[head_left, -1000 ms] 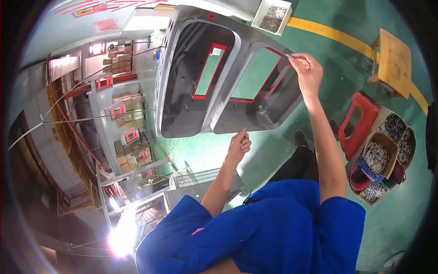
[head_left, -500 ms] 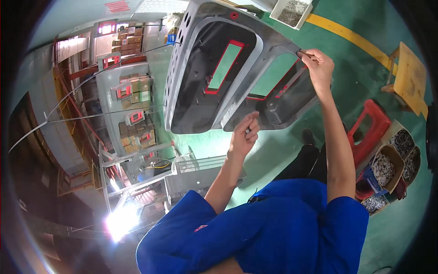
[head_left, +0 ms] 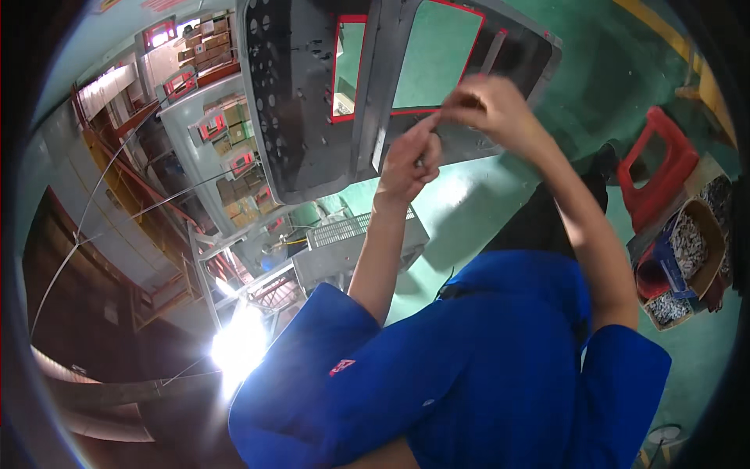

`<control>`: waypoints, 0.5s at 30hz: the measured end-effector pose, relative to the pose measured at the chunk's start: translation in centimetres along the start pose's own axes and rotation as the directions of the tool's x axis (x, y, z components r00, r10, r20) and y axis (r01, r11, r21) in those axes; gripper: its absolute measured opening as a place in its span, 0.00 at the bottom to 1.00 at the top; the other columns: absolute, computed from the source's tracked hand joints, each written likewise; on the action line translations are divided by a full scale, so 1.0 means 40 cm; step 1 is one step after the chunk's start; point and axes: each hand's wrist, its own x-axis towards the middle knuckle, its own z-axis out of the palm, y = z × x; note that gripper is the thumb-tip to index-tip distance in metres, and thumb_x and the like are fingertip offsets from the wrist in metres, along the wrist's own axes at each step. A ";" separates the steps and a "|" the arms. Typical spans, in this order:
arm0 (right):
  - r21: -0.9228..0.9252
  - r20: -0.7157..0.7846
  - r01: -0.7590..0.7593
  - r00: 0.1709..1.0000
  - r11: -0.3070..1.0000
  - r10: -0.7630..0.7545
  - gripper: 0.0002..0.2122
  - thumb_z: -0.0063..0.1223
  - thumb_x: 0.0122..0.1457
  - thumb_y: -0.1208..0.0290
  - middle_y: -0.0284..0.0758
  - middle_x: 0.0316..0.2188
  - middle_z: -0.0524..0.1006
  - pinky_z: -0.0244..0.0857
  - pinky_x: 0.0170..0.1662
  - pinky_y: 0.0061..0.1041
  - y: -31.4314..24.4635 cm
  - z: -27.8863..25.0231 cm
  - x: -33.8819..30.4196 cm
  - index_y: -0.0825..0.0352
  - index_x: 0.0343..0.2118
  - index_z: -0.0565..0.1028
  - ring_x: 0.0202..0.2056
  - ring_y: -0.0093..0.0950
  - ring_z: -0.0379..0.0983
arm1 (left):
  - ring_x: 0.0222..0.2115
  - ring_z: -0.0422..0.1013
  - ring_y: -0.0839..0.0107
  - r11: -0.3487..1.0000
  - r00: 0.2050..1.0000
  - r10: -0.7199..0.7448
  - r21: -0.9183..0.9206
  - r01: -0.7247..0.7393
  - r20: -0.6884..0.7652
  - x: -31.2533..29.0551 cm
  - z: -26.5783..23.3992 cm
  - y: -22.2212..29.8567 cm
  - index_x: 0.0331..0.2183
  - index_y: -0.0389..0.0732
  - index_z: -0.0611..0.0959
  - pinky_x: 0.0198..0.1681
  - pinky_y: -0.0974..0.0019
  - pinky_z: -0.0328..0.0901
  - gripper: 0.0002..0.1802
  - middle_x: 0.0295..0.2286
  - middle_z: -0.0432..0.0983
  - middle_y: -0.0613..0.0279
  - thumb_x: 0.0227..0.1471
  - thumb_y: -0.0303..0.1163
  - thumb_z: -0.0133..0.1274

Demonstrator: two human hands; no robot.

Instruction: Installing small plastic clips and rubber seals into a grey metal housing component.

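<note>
Holds the right hand (head_left: 491, 113) bent over before a large grey panel (head_left: 305, 152) with two red-edged openings, with fingertips drawn together at the outstretched forefinger of the left hand (head_left: 409, 162), and curls the remaining left fingers in toward the palm. Cannot tell, through the blur, whether clamped in either hand on anything small. Has that panel ahead, beyond both hands, over the green floor (head_left: 461, 207), with a red stool (head_left: 664, 176) off to the right beside open boxes (head_left: 712, 238) of small pale parts (head_left: 687, 244) and a grey slotted unit (head_left: 332, 264) behind the left forearm
</note>
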 end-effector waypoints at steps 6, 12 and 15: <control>0.262 0.139 -0.242 0.967 0.934 0.212 0.10 0.59 0.47 0.72 0.35 0.26 0.75 0.65 0.31 0.23 -0.032 0.044 -0.074 0.71 0.31 0.78 0.26 0.23 0.72 | 0.13 0.50 0.84 0.988 0.987 -0.152 0.003 0.152 0.049 -0.006 0.013 -0.030 0.51 0.33 0.65 0.14 0.79 0.46 0.21 0.15 0.59 0.68 0.61 0.36 0.39; 0.325 0.178 -0.132 0.981 0.936 0.076 0.04 0.57 0.46 0.81 0.34 0.20 0.76 0.65 0.30 0.20 -0.065 0.029 -0.038 0.74 0.26 0.76 0.24 0.19 0.72 | 0.12 0.48 0.84 0.979 0.986 -0.067 -0.179 0.095 0.153 -0.029 0.023 -0.035 0.51 0.36 0.66 0.13 0.80 0.44 0.24 0.15 0.57 0.72 0.61 0.43 0.39; 0.446 0.052 -0.157 0.987 0.881 0.150 0.03 0.58 0.47 0.81 0.32 0.22 0.77 0.66 0.31 0.18 -0.110 0.002 0.014 0.74 0.26 0.76 0.26 0.18 0.72 | 0.12 0.45 0.85 0.949 1.000 0.025 -0.313 -0.028 -0.011 -0.046 0.049 -0.042 0.56 0.36 0.62 0.13 0.81 0.42 0.25 0.15 0.54 0.73 0.62 0.40 0.38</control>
